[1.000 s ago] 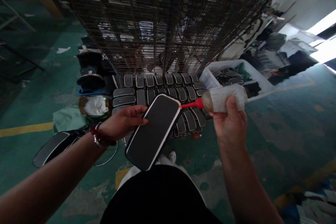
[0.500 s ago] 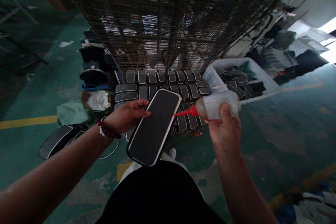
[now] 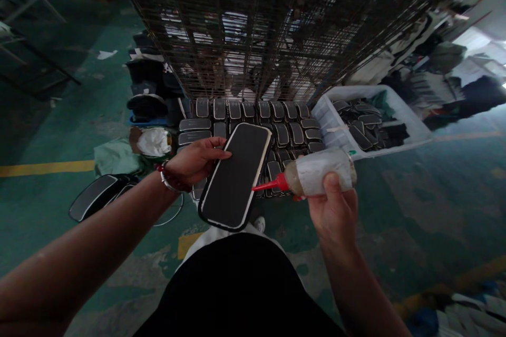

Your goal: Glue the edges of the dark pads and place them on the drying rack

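My left hand (image 3: 196, 162) is closed on the left edge of a long black panel (image 3: 236, 176), thumb on its face. The panel has rounded corners and a pale line along its rim. In my right hand (image 3: 334, 205) is a bottle (image 3: 322, 172) wrapped in a whitish label, lying nearly sideways. Its red nozzle (image 3: 271, 184) points left, and the tip is at the panel's right edge. Beyond the panel, rows of similar smaller-looking black pieces (image 3: 281, 134) with pale rims are stacked.
A white bin (image 3: 411, 142) with dark pieces stands at the right. Behind the rows rises a wire rack (image 3: 253, 26). Dark bundles (image 3: 146, 79), an open sack (image 3: 154, 142) and a loose black part (image 3: 95, 197) are on the green floor at the left.
The red nozzle has moved down along the panel's right edge, with the bottle shifting slightly left. The view has shifted a little, and my left hand keeps its hold.
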`<state>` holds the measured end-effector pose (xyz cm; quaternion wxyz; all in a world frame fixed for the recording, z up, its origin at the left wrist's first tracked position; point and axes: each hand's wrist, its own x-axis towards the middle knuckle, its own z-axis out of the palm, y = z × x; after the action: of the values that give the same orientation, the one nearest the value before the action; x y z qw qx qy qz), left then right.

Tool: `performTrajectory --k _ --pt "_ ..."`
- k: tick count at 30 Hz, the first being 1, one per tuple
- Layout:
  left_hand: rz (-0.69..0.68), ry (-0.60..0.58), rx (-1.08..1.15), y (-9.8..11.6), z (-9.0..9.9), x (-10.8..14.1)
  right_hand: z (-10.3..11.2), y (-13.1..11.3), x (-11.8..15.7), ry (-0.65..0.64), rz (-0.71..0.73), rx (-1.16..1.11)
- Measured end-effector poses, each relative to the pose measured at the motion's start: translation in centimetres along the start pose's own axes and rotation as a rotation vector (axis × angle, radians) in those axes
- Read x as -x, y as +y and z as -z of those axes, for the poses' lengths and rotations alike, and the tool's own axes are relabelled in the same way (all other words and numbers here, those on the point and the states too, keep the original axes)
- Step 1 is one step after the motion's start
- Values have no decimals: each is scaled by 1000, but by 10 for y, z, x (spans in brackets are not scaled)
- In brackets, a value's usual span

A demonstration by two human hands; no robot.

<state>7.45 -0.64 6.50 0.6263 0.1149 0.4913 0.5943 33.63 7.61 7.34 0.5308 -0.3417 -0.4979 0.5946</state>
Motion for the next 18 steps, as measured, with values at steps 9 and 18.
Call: performTrajectory --k 9,18 --pt "-12 107 12 9 -3 1 -3 1 13 -46 -8 -5" --pt "-4 294 256 14 6 0 -5 6 15 -50 -24 -25"
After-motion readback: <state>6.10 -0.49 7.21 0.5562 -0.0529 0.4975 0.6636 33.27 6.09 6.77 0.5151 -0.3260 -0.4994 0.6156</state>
